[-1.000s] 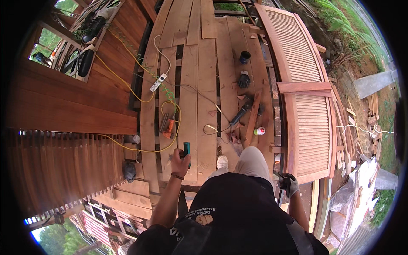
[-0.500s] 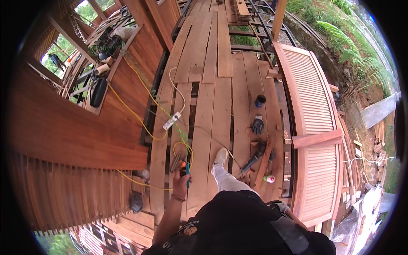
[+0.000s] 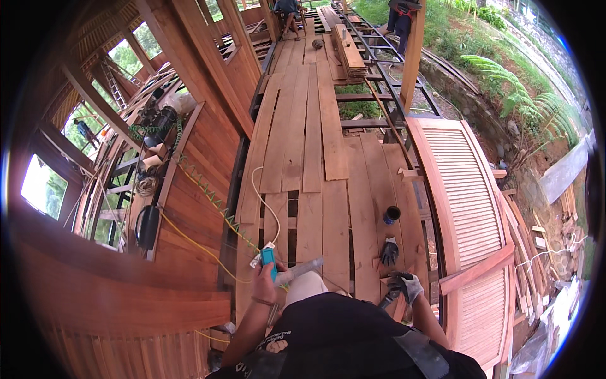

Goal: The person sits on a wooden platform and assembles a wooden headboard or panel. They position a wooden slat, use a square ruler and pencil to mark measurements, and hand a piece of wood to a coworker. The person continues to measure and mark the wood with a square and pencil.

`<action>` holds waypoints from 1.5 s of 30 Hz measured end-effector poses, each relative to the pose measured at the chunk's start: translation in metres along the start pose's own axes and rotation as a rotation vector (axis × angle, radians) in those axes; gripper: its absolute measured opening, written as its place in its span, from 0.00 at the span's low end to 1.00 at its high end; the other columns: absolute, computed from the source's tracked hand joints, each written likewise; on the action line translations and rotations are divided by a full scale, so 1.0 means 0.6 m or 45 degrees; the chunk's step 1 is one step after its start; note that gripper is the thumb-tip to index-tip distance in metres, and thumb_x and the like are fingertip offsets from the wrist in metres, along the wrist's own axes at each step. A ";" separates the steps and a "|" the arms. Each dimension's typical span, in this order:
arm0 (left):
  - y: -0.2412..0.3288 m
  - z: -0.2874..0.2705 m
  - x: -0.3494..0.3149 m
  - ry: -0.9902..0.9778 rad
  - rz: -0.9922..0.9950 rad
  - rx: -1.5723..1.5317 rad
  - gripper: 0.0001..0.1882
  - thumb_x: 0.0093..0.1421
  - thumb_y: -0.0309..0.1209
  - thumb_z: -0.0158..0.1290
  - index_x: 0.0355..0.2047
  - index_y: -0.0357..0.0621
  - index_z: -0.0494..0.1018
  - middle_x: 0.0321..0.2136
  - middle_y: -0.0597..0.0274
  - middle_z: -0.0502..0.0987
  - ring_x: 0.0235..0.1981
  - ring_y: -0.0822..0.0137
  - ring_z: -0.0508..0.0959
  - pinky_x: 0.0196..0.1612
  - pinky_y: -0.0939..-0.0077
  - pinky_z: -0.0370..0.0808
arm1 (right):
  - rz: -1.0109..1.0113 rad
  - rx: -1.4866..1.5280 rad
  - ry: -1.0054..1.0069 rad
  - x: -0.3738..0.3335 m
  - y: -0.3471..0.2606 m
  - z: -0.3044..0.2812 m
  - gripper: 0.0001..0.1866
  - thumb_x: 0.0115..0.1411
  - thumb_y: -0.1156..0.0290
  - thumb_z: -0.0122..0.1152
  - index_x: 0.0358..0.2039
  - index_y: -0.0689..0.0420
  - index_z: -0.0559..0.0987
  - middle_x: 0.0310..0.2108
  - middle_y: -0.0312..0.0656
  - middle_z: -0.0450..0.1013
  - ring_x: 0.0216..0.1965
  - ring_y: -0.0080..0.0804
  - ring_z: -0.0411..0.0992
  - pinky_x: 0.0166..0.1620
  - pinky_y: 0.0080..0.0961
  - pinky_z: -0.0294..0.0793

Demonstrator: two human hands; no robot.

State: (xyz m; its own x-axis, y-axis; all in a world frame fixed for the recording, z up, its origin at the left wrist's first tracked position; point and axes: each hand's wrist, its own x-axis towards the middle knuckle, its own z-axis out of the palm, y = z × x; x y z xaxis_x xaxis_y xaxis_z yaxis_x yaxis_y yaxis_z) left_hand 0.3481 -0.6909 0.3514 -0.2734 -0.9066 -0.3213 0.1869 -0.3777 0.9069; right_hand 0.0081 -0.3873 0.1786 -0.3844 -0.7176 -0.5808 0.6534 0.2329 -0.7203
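Head view showed the left hand at lower centre of the frame, its grip wrapped around a teal-handled tool held upright. A clear, pale blade or tube ran from just beside it toward the right and slightly up, so the long axis lay nearly across the frame. The right hand, in a grey work glove, sat further right and a little lower, its grip closed on a dark tool whose kind could not be told. A spare dark glove lay on the wooden deck boards just above that hand, with a black cup beyond it. The left hand was the nearer one to the white power strip.
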 end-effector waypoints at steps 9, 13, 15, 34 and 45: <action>0.004 0.094 0.319 -0.111 -0.093 0.211 0.11 0.62 0.28 0.44 0.41 0.35 0.70 0.29 0.54 0.77 0.30 0.59 0.80 0.37 0.65 0.79 | 0.070 0.055 -0.082 0.190 -0.113 0.095 0.17 0.67 0.67 0.46 0.49 0.63 0.77 0.37 0.51 0.79 0.33 0.41 0.79 0.36 0.33 0.79; 0.011 0.165 0.491 -0.247 -0.063 0.317 0.08 0.62 0.26 0.46 0.39 0.35 0.70 0.29 0.56 0.78 0.28 0.64 0.80 0.36 0.70 0.77 | 0.194 -0.107 -0.044 0.276 -0.167 0.135 0.14 0.66 0.68 0.50 0.45 0.59 0.80 0.30 0.48 0.79 0.27 0.35 0.79 0.30 0.28 0.78; 0.036 0.222 0.575 -0.364 0.018 0.473 0.10 0.62 0.26 0.47 0.41 0.33 0.70 0.29 0.56 0.78 0.29 0.65 0.81 0.37 0.71 0.76 | 0.238 -0.272 0.020 0.297 -0.208 0.152 0.13 0.65 0.68 0.51 0.44 0.58 0.81 0.29 0.46 0.79 0.25 0.32 0.78 0.28 0.26 0.77; 0.021 0.749 0.990 -0.793 -0.182 0.538 0.14 0.62 0.26 0.44 0.48 0.33 0.68 0.32 0.54 0.77 0.32 0.61 0.80 0.41 0.67 0.78 | -0.179 0.079 0.512 0.566 -0.504 0.080 0.13 0.63 0.72 0.51 0.41 0.63 0.81 0.27 0.43 0.78 0.27 0.30 0.78 0.31 0.25 0.78; -0.055 1.127 1.049 -1.448 -0.424 0.615 0.12 0.63 0.21 0.44 0.48 0.37 0.66 0.38 0.54 0.77 0.42 0.62 0.79 0.50 0.66 0.75 | -0.178 0.254 0.888 0.694 -0.709 -0.047 0.11 0.65 0.73 0.50 0.40 0.64 0.78 0.33 0.47 0.79 0.30 0.34 0.79 0.35 0.28 0.80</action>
State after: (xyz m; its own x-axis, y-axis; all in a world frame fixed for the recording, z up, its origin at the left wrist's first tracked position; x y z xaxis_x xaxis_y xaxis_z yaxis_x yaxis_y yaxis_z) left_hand -0.4681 -1.1224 0.3037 -0.9348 -0.0208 -0.3545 -0.3405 -0.2315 0.9113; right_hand -0.4486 -0.7667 0.2324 -0.7548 -0.1321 -0.6426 0.6484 -0.0017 -0.7613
